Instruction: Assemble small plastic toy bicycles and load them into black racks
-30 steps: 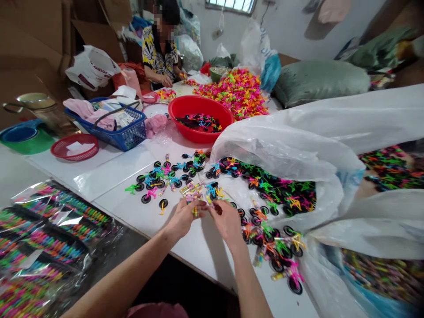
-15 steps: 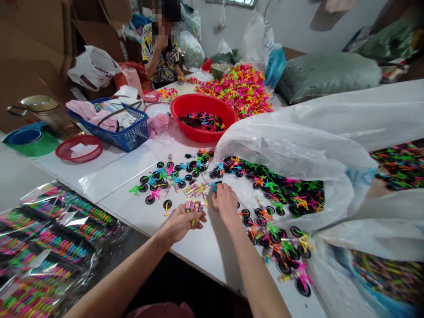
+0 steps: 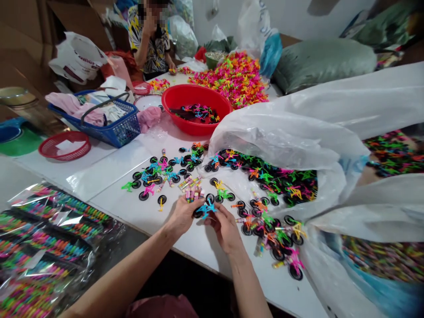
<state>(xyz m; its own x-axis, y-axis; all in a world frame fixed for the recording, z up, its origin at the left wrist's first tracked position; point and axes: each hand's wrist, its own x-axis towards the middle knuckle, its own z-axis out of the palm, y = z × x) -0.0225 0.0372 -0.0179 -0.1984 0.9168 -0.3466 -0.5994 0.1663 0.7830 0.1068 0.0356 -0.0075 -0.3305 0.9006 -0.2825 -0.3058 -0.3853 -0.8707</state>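
Observation:
My left hand is closed around several small pink-and-yellow printed tubes, which stick up past its fingers. In my right hand is a blue toy bicycle with black wheels, pinched by the fingertips. The bicycle is up against the left fingers, so the two hands meet over the table's front part. Just beyond them lie more loose tubes and a green toy bicycle. A loose group of toy bicycles spreads to the left, and another pile lies right of my right hand.
A plastic sack spills toy bicycles on the right. Behind stand a red basin, a blue basket and a red sieve. Packed clear bags lie lower left. Across the table sits a person beside colourful plastic pieces.
My right hand has picked up the blue toy bicycle from the table and brought it to my left hand. The left hand keeps its tubes. The camera view has shifted slightly.

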